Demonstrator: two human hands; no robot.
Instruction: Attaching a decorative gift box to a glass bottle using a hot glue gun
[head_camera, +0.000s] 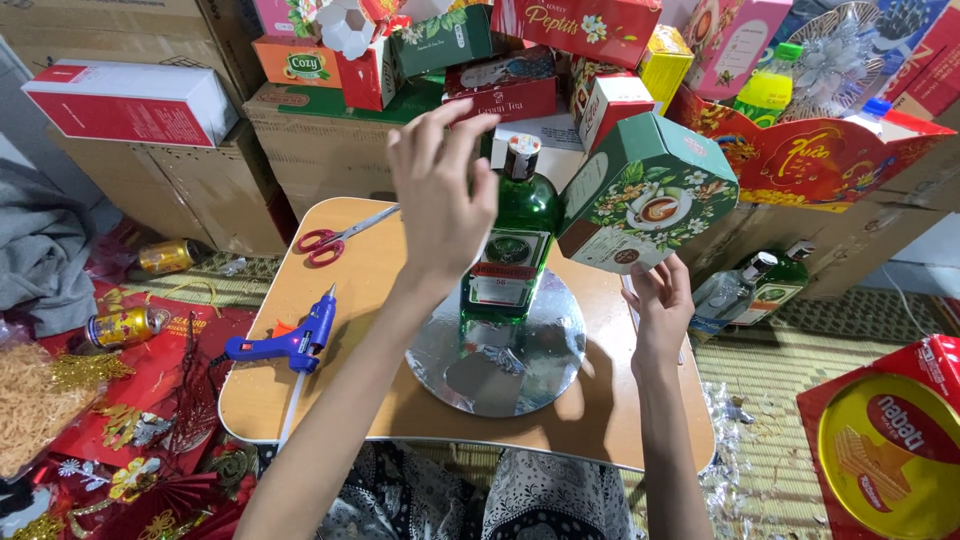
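Right then, the left hand (440, 195) was up in front of the green bottle (508, 255), fingers spread wide and loose, gripping nothing. Whether the palm actually brushed the glass could not be told from this angle; it covered the bottle's left shoulder, with the fingertips fanned out near the cap.

The bottle stood upright on a round silver board (497, 352), towards its back edge, and that board lay on a small wooden table (380, 270) over the person's lap.

Over on the other side, the right hand (662, 300) was raised with its fingers curled up under the bottom edge of a green box (648, 195) printed with flowers and a teacup. The box was tilted, one corner leaning in just beside the bottle's neck. The hand held it from below, thumb on the near face.

On the table's left half lay a blue glue gun (290, 345), and farther back a pair of red-handled scissors (335, 240), both well apart from the hands.
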